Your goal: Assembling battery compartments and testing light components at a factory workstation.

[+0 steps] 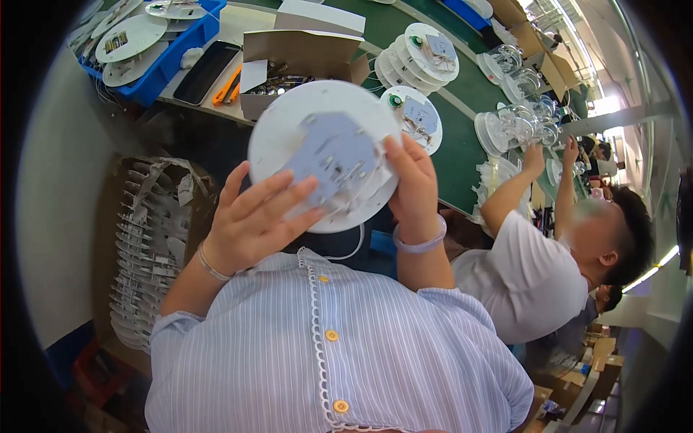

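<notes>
A round white lamp plate point(283, 119) with a pale lilac board on its face is raised in front of my chest. Its right edge is pinched by my right hand point(419, 184), thumb on the face side. My left hand point(256, 216) has its fingers stretched and spread over the lower left of the plate, in front of the board. Small parts and wires show on the board, blurred in detail. Just beyond, a similar plate point(393, 94) with a green round part and a board lies on the green table, near a stack of such plates point(393, 65).
An open carton point(303, 43) of small metal parts, an orange cutter point(228, 86), a black phone point(206, 72) and a blue bin point(148, 86) of plates line the table. At left stands a box of stacked plates point(148, 252). A co-worker point(534, 274) handles clear lamps point(516, 126) at right.
</notes>
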Available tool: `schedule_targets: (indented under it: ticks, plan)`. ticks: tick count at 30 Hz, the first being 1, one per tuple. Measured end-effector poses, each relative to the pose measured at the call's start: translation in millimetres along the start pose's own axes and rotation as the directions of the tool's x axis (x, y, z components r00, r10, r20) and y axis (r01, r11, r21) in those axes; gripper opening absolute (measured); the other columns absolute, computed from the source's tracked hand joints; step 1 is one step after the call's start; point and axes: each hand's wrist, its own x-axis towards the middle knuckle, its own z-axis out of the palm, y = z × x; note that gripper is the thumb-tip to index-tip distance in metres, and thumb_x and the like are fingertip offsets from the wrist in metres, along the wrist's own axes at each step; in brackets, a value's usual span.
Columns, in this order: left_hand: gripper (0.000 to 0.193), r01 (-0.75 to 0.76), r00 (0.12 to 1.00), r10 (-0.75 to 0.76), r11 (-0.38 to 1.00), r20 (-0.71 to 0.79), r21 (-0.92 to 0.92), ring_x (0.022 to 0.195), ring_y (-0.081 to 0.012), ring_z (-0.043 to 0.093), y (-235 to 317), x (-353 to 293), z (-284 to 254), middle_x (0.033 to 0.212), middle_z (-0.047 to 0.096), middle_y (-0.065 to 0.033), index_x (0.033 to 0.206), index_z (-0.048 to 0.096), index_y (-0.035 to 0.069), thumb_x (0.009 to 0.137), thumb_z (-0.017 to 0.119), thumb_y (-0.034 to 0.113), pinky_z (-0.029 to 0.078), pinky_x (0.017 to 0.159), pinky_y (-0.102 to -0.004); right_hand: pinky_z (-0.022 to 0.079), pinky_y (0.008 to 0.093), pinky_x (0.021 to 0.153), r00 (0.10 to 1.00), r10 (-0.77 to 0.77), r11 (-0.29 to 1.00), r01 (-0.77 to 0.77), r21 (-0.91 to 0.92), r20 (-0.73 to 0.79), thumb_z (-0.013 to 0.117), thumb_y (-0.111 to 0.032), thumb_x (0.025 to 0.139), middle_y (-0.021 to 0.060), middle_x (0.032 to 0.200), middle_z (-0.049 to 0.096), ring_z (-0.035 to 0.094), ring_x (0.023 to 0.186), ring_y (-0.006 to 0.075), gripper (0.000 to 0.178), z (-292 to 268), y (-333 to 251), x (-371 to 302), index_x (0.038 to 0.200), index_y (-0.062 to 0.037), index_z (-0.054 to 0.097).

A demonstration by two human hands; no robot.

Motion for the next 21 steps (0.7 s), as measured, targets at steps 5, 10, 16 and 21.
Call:
schedule_targets:
  ticks: [5,10,16,21]
  plan:
    - [0.022,0.142,0.981,-0.114,0.973,0.155,-0.183,0.105,-0.0202,0.046,-0.8,-2.4,4.0,0.109,0.052,-0.0081,0.087,0.063,0.013,0.067,0.058,0.007,0.028,0.094,-0.0374,0.047,0.0311,0.072,0.876,-0.28,0.959,0.276,-0.066,-0.394,0.043,-0.012,0.085,0.0125,0.094,0.056,0.057,0.082,0.0191,0.024,-45.1,-14.9,10.3,0.101,0.0038,0.048]
    - [0.023,0.227,0.963,-0.176,0.937,0.206,-0.264,0.102,-0.0219,0.048,-2.5,-12.6,11.0,0.107,0.053,-0.0087,0.084,0.063,0.01,0.064,0.059,0.001,0.035,0.088,-0.037,0.049,0.028,0.062,0.77,-0.337,0.941,0.27,-0.202,-0.541,0.044,-0.012,0.084,0.0092,0.09,0.058,0.058,0.076,0.0163,0.019,-109.7,-15.1,26.2,0.096,0.0006,0.05]
    - [0.022,0.24,0.958,-0.184,0.933,0.218,-0.267,0.099,-0.0232,0.05,-6.8,-19.7,8.9,0.105,0.054,-0.0098,0.084,0.062,0.007,0.063,0.06,0.001,0.037,0.086,-0.0362,0.045,0.0201,0.045,0.732,-0.236,0.948,0.028,-0.318,-0.639,0.052,-0.018,0.081,0.0019,0.074,0.057,0.053,0.054,0.0097,0.018,-147.6,-2.9,33.9,0.091,-0.0032,0.051]
    - [0.021,0.284,0.951,-0.242,0.931,0.195,-0.231,0.097,-0.0244,0.051,-12.3,-26.2,2.5,0.102,0.055,-0.0104,0.081,0.061,0.005,0.062,0.06,-0.001,0.039,0.082,-0.0352,0.04,0.0228,0.046,0.58,-0.352,0.739,-0.309,-0.598,-0.735,0.053,-0.017,0.079,0.005,0.072,0.05,0.046,0.056,0.013,0.018,-132.1,-5.1,35.0,0.089,-0.0018,0.051]
